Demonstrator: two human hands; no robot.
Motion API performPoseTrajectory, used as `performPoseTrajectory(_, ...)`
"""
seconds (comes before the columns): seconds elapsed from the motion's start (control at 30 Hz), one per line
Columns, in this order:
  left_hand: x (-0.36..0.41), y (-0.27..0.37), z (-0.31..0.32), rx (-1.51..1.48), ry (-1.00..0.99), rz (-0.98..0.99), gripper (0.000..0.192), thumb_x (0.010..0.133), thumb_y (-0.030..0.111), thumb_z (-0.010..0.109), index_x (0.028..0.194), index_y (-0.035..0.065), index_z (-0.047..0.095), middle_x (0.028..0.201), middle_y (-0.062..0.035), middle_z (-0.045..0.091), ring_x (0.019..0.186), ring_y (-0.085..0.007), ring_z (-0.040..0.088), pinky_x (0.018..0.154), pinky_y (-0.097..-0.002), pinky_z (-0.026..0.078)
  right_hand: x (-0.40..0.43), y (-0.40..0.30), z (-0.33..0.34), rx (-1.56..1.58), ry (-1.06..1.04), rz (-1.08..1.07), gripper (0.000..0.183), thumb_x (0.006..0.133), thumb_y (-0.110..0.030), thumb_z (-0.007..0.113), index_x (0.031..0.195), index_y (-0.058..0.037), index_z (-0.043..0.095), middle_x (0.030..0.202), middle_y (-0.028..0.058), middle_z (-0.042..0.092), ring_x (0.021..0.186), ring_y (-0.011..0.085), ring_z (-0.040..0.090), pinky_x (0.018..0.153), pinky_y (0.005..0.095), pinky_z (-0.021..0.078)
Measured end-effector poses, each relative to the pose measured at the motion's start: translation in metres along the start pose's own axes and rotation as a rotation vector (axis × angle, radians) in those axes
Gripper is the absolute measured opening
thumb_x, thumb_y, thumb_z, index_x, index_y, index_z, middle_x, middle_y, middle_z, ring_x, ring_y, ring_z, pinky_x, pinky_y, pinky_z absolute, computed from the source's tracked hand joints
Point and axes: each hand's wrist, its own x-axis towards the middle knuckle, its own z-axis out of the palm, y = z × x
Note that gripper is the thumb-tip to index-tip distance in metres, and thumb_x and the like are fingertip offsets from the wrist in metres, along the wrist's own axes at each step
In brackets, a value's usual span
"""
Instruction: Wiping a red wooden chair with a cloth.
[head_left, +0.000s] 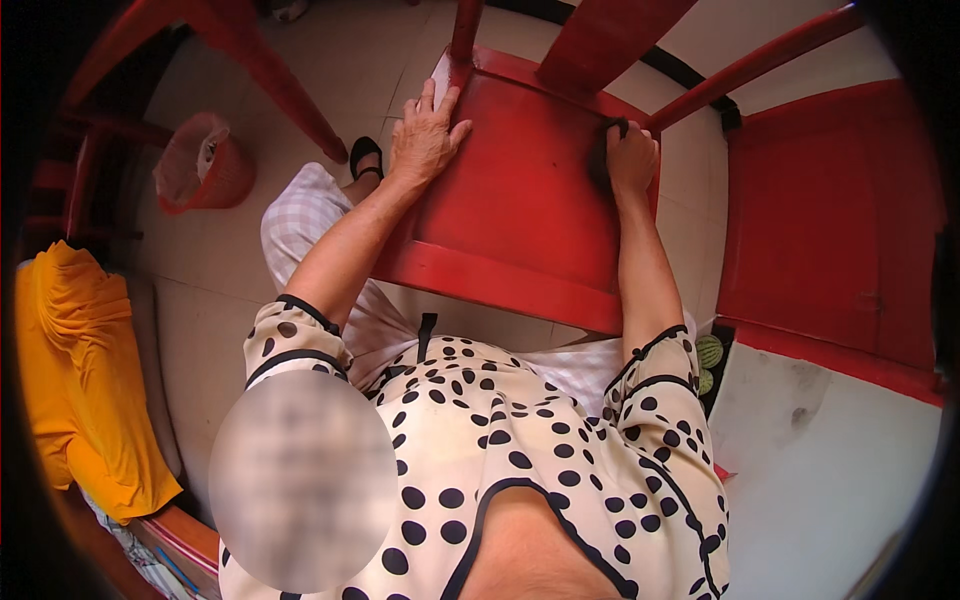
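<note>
Before me stands a red wooden chair, its panelled seat (517, 187) between my arms and its back splat (611, 45) at the far side. My left hand (427, 139) lies flat with fingers apart over the seat's left edge, close to the back post (466, 30). Under its fingertips a whitish strip (441, 75) shows along that edge; what it is I cannot tell. At the seat's right rear, my right hand (634, 161) is curled around a small dark object (619, 126), pressed to the surface. Most of this object is hidden by the hand and by shadow.
A lined pink wastebasket (206, 161) stands on the tiled floor at left, near other red furniture legs (277, 82). Orange cloth (90, 390) drapes at lower left. A red cabinet (810, 225) stands at right, with watermelons (709, 351) beside a white surface (825, 450).
</note>
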Motion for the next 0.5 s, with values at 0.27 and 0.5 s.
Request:
performPoseTrajectory(0.27, -0.003, -0.007, -0.002, 0.037, -0.001, -0.033, 0.061, 0.096, 0.043, 0.061, 0.148, 0.0169, 0.045, 0.154, -0.0205, 0.041, 0.125, -0.0411, 0.052, 0.092, -0.0519, 0.053, -0.001, -0.068, 0.016, 0.074, -0.103, 0.016, 0.032, 0.088, -0.032, 0.058, 0.094, -0.0034, 0.073, 0.092, 0.0216, 0.072, 0.086, 0.0415, 0.066, 0.081, 0.0509, 0.0523)
performPoseTrajectory(0.5, 0.003, 0.005, -0.005, -0.080, -0.042, -0.062, 0.051, 0.101, 0.036, 0.054, 0.148, 0.0194, 0.046, 0.154, -0.0189, 0.041, 0.127, -0.0400, 0.051, 0.098, -0.0530, 0.050, -0.019, -0.156, 0.035, 0.541, -0.077, -0.421, 0.025, 0.089, -0.026, 0.063, 0.103, -0.0073, 0.072, 0.109, 0.0123, 0.071, 0.102, 0.0366, 0.064, 0.089, 0.0485, 0.0503)
